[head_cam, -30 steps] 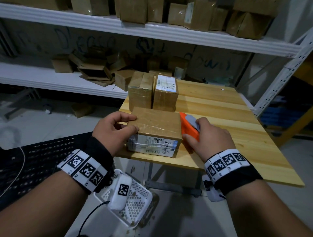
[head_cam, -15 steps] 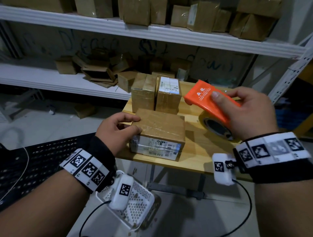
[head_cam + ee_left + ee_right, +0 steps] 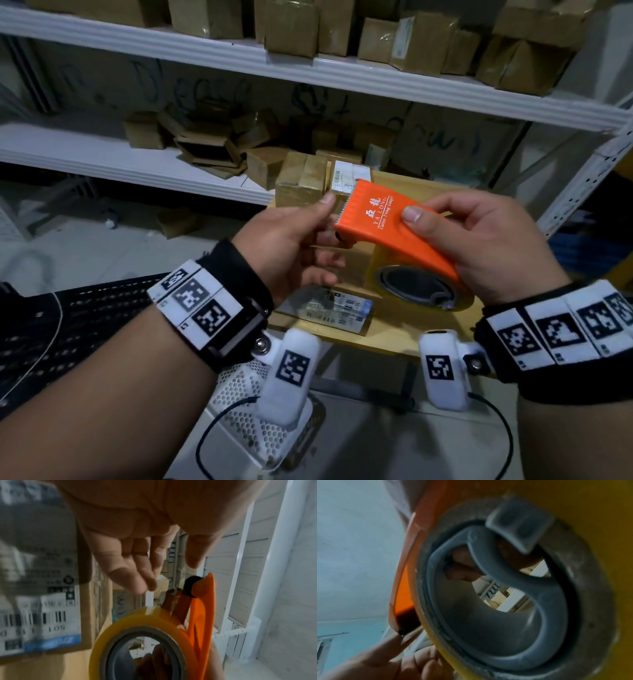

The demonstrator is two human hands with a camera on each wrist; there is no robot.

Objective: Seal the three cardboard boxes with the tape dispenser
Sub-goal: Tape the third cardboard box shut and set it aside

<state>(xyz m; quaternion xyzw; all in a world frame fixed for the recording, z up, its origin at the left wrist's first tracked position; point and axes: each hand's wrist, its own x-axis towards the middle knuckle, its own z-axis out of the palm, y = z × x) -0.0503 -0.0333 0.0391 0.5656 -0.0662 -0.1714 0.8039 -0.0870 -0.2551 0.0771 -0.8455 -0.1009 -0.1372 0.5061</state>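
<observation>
Head view: tape dispenser raised above table, gripped by right hand, thumb across orange cover, fingers through roll core. Left hand at serrated front edge, fingers loosely extended beneath, thumb raised; not closed on anything. Left wrist view: no free tape end visible between fingertips and tape roll.

Nearest box unattended directly below hands; two further boxes at far edge, side by side.

Risks, as judged: fingertip catching cutter teeth while feeling for tape end; end stuck flat on roll, causing fumbling; unsteadied box sliding once tape pressed down.
</observation>
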